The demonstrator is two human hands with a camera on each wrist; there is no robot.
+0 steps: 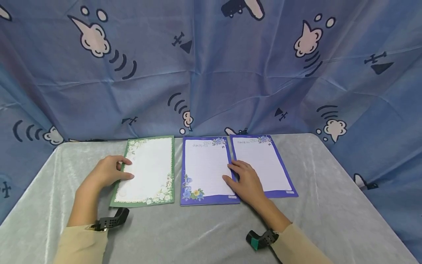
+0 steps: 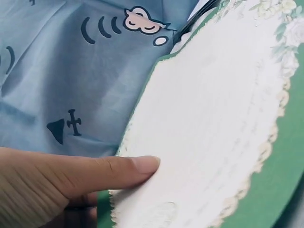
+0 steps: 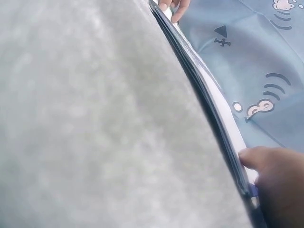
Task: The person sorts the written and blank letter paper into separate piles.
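Three patterned writing papers lie side by side on the table. My left hand (image 1: 108,171) rests at the left edge of the green-bordered paper (image 1: 151,168), its thumb (image 2: 142,164) straight on the white page. Some left fingers are hidden. My right hand (image 1: 245,179) rests over the right edge of the middle purple-bordered paper (image 1: 206,168), thumb and fingers spread on it. That middle paper shows a layered, thick edge (image 3: 209,114) in the right wrist view. Partly under the right hand lies the other purple-bordered paper (image 1: 260,165). Both purple ones carry faint handwriting at the top.
A grey velvety cloth (image 1: 184,234) covers the table. Behind its far edge hangs a blue patterned curtain (image 1: 211,73), close to the papers' top edges. Black bands sit on both wrists.
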